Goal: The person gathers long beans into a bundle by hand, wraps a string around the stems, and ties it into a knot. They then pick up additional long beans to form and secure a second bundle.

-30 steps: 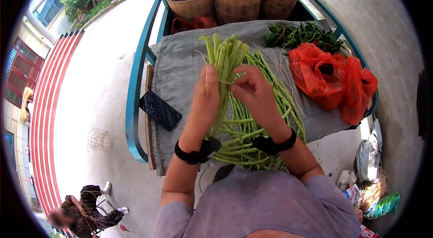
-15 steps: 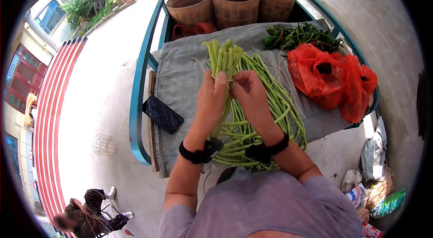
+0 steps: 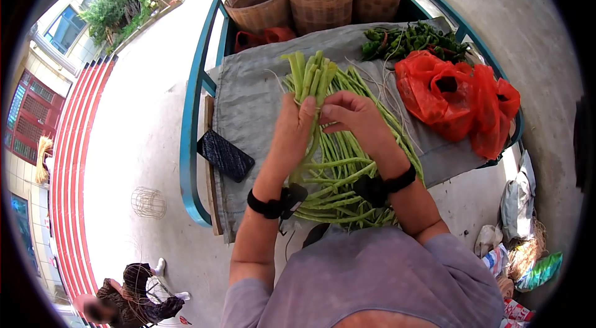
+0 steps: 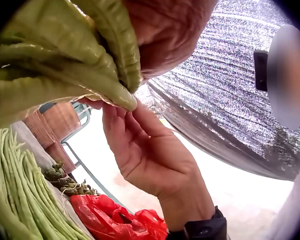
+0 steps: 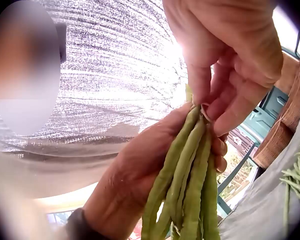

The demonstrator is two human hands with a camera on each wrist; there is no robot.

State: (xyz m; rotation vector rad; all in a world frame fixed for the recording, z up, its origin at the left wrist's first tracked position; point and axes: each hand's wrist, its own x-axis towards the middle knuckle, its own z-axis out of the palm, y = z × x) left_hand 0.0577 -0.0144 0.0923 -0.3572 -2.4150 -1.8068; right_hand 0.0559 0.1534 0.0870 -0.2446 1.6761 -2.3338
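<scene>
In the head view my left hand (image 3: 290, 132) grips a bunch of long green beans (image 3: 313, 76) upright, thumb across its front. A thin pale tie (image 5: 205, 111) runs round the bunch just above that thumb. My right hand (image 3: 357, 118) is at the bunch's right side, its thumb and fingertips pinching the tie. The right wrist view has the right hand (image 5: 235, 55) above the left hand (image 5: 140, 167), with bean pods (image 5: 185, 180) hanging below. Up close in the left wrist view, the pods partly cover the right fingertips. More long beans (image 3: 341, 173) lie loose under both hands.
Grey cloth (image 3: 248, 89) covers the cart bed, with a blue metal rail (image 3: 188, 160) at left. A dark phone (image 3: 225, 155) lies on it. Red plastic bags (image 3: 434, 92) and green peppers (image 3: 413, 41) are at right. Woven baskets (image 3: 320, 5) stand behind. Another person (image 3: 139, 294) sits lower left.
The right hand has drawn slightly outward from the bunch, its fingers now more spread. The left hand keeps its grip on the beans, its thumb lower than a second ago.
</scene>
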